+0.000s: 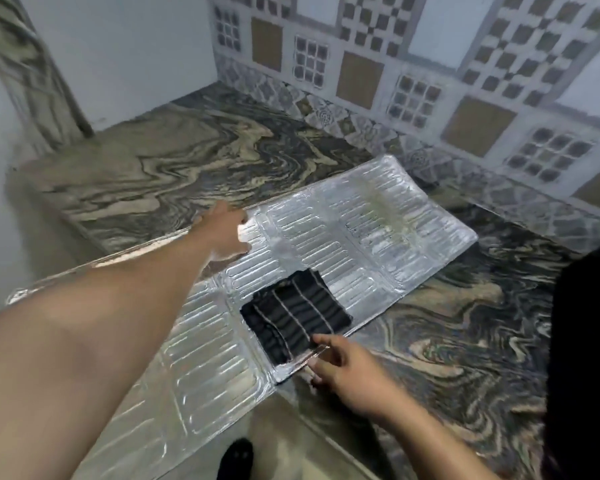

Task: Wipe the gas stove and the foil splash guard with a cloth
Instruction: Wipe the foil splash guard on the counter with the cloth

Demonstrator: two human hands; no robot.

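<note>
The ribbed foil splash guard [357,233] lies flat across the marbled counter, its near end sticking out past the counter's front edge. A folded dark cloth with thin pale stripes [297,322] rests on the foil near its front border. My left hand [224,233] grips the foil's far long edge, fingers curled over it. My right hand [352,370] pinches the foil's near edge just below the cloth, one fingertip close to the cloth's corner. The stove shows only as a dark shape at the right border [589,341].
The marbled stone counter [174,168] stretches back to a patterned tile wall [413,64] and a plain white side wall at the left. The floor and a dark foot [236,459] appear below the overhanging foil.
</note>
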